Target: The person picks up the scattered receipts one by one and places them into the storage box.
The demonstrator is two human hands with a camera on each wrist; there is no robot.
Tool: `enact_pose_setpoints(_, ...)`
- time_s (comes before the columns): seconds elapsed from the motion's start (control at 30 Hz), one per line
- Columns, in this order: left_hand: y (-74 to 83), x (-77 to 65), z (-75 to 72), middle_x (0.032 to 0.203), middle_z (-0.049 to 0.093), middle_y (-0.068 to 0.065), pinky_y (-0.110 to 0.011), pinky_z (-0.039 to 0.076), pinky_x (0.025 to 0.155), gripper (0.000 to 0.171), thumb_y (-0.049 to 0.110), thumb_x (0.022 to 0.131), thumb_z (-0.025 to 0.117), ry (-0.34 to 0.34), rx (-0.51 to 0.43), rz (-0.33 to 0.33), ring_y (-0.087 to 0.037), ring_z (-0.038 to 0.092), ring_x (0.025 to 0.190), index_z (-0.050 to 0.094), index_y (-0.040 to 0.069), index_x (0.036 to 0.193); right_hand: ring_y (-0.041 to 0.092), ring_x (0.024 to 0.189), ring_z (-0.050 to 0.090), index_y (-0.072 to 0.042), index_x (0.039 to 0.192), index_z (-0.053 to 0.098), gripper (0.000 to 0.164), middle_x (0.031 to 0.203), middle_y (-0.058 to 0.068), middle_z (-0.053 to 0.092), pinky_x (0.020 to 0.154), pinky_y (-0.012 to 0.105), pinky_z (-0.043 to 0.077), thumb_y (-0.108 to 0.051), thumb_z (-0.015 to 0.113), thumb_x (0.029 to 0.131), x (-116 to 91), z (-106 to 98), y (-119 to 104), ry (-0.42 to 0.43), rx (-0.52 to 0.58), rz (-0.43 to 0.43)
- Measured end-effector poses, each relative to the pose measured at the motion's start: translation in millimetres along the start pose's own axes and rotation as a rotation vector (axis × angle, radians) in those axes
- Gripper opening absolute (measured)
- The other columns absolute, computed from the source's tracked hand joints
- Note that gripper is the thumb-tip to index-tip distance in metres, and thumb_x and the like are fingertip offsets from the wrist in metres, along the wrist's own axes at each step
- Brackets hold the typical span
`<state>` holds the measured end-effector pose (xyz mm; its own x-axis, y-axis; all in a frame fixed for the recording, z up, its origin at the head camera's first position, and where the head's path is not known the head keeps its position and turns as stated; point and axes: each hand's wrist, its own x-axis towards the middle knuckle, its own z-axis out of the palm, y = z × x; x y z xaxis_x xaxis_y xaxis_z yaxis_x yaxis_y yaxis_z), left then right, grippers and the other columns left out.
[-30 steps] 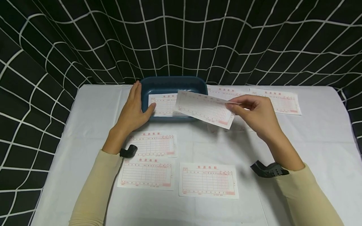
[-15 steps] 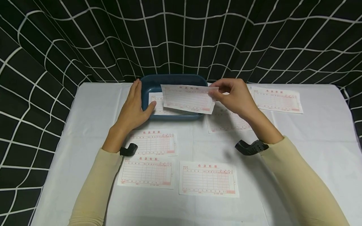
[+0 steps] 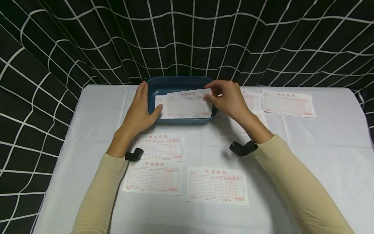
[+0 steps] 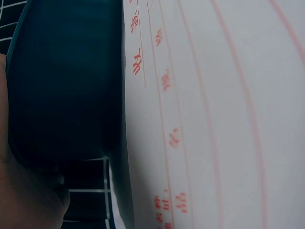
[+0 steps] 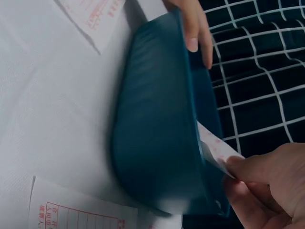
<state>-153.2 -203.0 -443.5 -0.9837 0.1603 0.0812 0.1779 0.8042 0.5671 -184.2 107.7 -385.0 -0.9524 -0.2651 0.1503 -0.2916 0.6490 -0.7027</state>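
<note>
In the head view, my left hand (image 3: pixel 141 109) rests at the left end of a dark blue plastic basin (image 3: pixel 187 121). Its fingers lie straight along the outer side, and the thumb reaches over the front rim. My right hand (image 3: pixel 228 97) pinches the right end of a printed receipt slip (image 3: pixel 188 105) between thumb and fingertips. That slip is over the basin's inside, overlapping another receipt slip (image 3: pixel 160 112) lying in it. The right wrist view shows the pinched slip (image 5: pixel 220 148) dipping behind the basin's rim. Close up in the left wrist view is red-printed paper (image 4: pixel 205 119) beside the basin wall.
On the white tablecloth (image 3: pixel 327 156) lie more receipt slips: one (image 3: pixel 217 185) at front centre, another (image 3: pixel 152 178) to its left, one (image 3: pixel 160 148) behind that, and several to the right, including one (image 3: pixel 288 103) at the far right. A black gridded curtain (image 3: pixel 190 39) hangs behind.
My right hand has moved left and lowered the slip, from above the basin's right side to down inside it. The left hand has stayed at the basin's left end.
</note>
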Motion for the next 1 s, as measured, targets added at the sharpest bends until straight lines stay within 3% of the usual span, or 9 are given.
enact_pose_setpoints(0.13,1.3,0.1,0.5,0.179,0.008,-0.017,-0.051,0.021,0.135,0.095,0.046,0.102,0.059,-0.006,0.006,-0.003,-0.032,0.012,0.168,0.011,-0.003,0.168,0.035,0.104,0.077,0.004,0.125,0.073,0.033,0.111,0.024,0.077,0.092,0.048,0.063,-0.001,0.077,0.093,-1.8,0.9,2.2,0.021,0.000,-0.023)
enact_pose_setpoints(0.3,1.8,0.2,0.6,0.179,0.009,-0.017,-0.051,0.021,0.135,0.096,0.046,0.102,0.060,-0.004,0.010,-0.009,-0.031,0.012,0.168,0.011,-0.003,0.168,0.039,0.120,0.071,0.007,0.130,0.068,0.038,0.127,0.027,0.070,0.100,0.048,0.061,0.004,0.073,0.093,-6.6,-3.6,4.0,0.097,0.018,-0.056)
enact_pose_setpoints(0.43,2.0,0.2,0.7,0.179,0.009,-0.018,-0.051,0.021,0.135,0.096,0.046,0.102,0.060,0.001,0.007,-0.007,-0.031,0.012,0.168,0.012,-0.003,0.168,0.040,0.125,0.068,0.006,0.132,0.067,0.038,0.132,0.026,0.066,0.104,0.050,0.059,0.001,0.072,0.094,-13.9,-11.9,8.0,0.140,0.025,-0.029)
enact_pose_setpoints(0.73,3.2,-0.6,0.6,0.179,0.009,-0.017,-0.052,0.021,0.134,0.096,0.046,0.102,0.060,0.002,0.009,-0.011,-0.032,0.013,0.168,0.012,-0.003,0.168,0.039,0.126,0.067,0.002,0.134,0.067,0.039,0.134,0.024,0.066,0.109,0.052,0.055,-0.008,0.071,0.096,-43.9,-30.6,27.8,0.168,0.029,0.044)
enact_pose_setpoints(1.0,3.3,-0.8,1.7,0.179,0.009,-0.017,-0.052,0.022,0.134,0.095,0.044,0.102,0.061,0.006,0.001,-0.008,-0.032,0.013,0.168,0.012,-0.004,0.168,0.040,0.128,0.065,0.001,0.136,0.067,0.040,0.136,0.024,0.065,0.109,0.056,0.053,-0.010,0.072,0.097,-68.1,-39.0,43.5,0.168,0.023,0.036)
